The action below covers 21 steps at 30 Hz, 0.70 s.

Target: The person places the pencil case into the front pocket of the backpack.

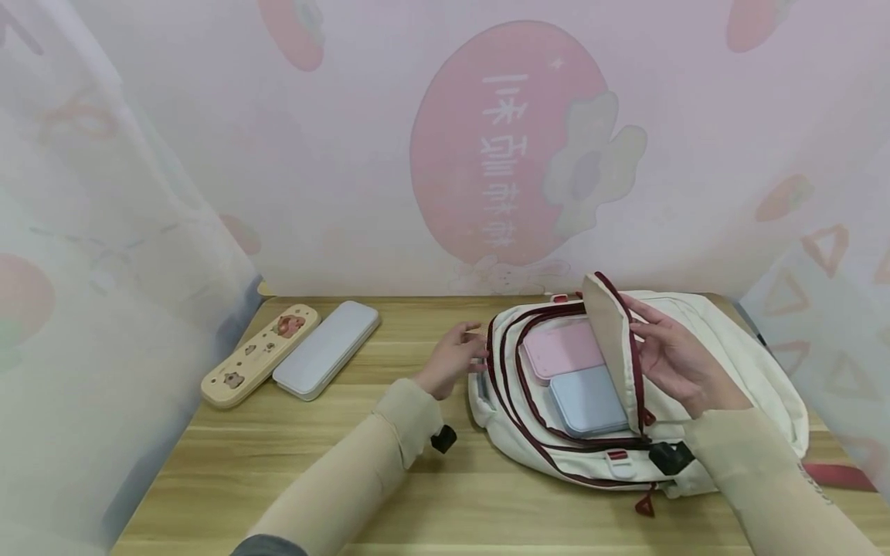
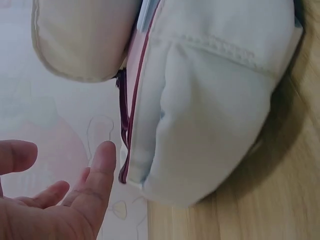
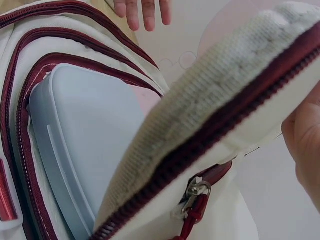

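Observation:
A white backpack (image 1: 726, 340) with dark red zippers lies on the table, its front pocket unzipped. My right hand (image 1: 670, 355) holds the pocket flap (image 1: 615, 347) up near its zippered edge; the right wrist view shows only part of this hand behind the flap. Inside the pocket a pink case (image 1: 562, 345) and a light blue case (image 1: 589, 401) lie side by side. Beside the backpack's left edge is my left hand (image 1: 452, 360), its fingers loosely extended. In the left wrist view the left hand (image 2: 60, 210) holds nothing, with a fingertip close to the zipper edge.
On the left of the wooden table (image 1: 389, 432) a cream pencil case (image 1: 260, 359) with cartoon pictures lies beside a pale grey-blue case (image 1: 327, 351). A printed curtain (image 1: 334, 193) stands behind the table. A red strap (image 1: 837, 476) extends from the backpack at right.

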Tool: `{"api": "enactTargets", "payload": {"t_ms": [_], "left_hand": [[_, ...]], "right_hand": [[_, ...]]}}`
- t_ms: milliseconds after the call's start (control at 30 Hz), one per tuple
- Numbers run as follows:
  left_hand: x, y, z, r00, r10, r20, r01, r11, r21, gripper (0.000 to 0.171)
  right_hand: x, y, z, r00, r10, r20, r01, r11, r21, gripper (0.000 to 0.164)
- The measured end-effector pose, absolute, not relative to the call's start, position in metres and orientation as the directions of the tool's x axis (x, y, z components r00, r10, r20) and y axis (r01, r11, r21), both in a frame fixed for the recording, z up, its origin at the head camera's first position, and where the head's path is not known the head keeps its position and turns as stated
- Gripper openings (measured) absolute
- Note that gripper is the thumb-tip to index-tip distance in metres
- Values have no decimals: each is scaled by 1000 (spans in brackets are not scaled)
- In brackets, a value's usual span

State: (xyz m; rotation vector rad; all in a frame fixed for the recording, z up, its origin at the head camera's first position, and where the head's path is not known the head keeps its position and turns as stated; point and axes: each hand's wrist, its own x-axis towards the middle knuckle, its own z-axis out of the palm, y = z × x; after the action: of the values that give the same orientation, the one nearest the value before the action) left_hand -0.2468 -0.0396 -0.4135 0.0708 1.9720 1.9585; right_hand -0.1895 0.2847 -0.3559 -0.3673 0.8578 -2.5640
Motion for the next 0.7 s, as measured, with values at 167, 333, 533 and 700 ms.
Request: {"api": "enactTargets", "payload": {"t_ms": [167,333,533,700], "left_hand": [[-247,-58,-414,-945,248,-211,-211,25,977,49],[-248,-76,-411,-948,214,-234,-239,4,971,50],[-247,-99,-408,-952,198,-235,-242,-10,970,50],[-243,-121,-410,-950,207,-232,-233,21,972,50]], "right_hand": [[-190,286,-356,-877,-466,118,302,-725,-619,49],[-190,286,-355,-876,-466,121,303,-729,-614,50],[-190,285,-353,-881,-457,123,291,-728,-621,49],[-188,285,-354,-879,-462,118,299,-726,-619,49]]}}
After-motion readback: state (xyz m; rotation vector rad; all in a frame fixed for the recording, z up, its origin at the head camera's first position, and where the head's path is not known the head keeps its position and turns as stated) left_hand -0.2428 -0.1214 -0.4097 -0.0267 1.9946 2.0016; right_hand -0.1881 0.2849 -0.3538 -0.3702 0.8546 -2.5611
